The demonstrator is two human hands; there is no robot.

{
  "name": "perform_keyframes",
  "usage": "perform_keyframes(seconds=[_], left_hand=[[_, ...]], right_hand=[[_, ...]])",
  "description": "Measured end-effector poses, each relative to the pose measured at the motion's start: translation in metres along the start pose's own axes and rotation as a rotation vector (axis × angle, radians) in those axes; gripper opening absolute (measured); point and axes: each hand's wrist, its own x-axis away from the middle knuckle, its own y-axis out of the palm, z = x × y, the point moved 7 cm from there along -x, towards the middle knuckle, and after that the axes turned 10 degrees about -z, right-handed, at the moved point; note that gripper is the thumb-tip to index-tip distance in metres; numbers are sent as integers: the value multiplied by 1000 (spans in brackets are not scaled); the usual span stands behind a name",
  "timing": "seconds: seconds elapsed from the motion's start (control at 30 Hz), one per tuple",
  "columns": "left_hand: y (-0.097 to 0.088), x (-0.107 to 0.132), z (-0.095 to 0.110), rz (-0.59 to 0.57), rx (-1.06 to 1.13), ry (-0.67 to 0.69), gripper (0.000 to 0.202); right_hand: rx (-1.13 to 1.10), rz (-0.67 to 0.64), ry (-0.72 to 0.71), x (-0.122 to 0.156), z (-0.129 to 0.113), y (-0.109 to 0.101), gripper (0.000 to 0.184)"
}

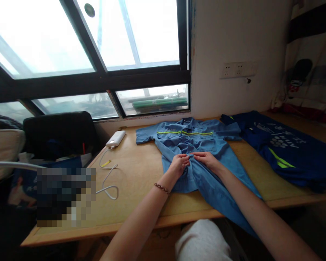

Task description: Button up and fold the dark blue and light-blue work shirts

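A light blue short-sleeved shirt (187, 139) with a yellow-green chest stripe lies spread on the wooden table (136, 174), its lower hem hanging over the front edge. My left hand (179, 164) and my right hand (206, 159) meet at the shirt's middle front. Both pinch the fabric along the placket, fingers closed on the cloth. A braided bracelet (162, 187) sits on my left wrist.
A dark blue garment (285, 148) with white print lies to the right. A white power bank (115, 139) with a coiled white cable (108, 181) rests at the left. A black bag (59, 134) stands by the window. Wall sockets (237, 69) are behind.
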Motion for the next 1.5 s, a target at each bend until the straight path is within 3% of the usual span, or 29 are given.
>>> perform_keyframes(seconds=[0.43, 0.67, 0.87, 0.93, 1.0, 1.07, 1.13, 1.23, 1.3, 1.37, 1.5], left_hand=[[-5, -2, -4, 51, 89, 40, 31], [-9, -1, -4, 88, 91, 77, 39], [-12, -4, 1, 55, 41, 139, 43], [-12, -4, 3, 43, 3, 124, 42], [-12, -4, 4, 20, -29, 103, 41], [-11, -4, 5, -23, -53, 105, 39], [-9, -4, 7, -74, -96, 122, 39], [-4, -6, 6, -157, -195, 142, 42], [0, -8, 4, -201, -272, 162, 45], [5, -9, 4, -227, -386, 212, 48], [20, 0, 15, -255, -784, 443, 54]], right_hand=[[38, 162, -53, -3, 7, -14, 41], [270, 160, -94, -3, 0, -10, 38], [307, 171, -108, -6, 1, -14, 35], [369, 203, -118, -6, -5, -16, 32], [545, 314, -184, 2, -22, -15, 25], [792, 449, -294, 20, -45, -1, 18], [1004, 473, -367, 40, -59, 28, 16], [1221, 372, -327, 64, -52, 75, 21], [1356, 418, -268, 77, -42, 91, 37], [1444, 515, -204, 82, -33, 90, 44], [1452, 626, -135, 75, -32, 68, 29]])
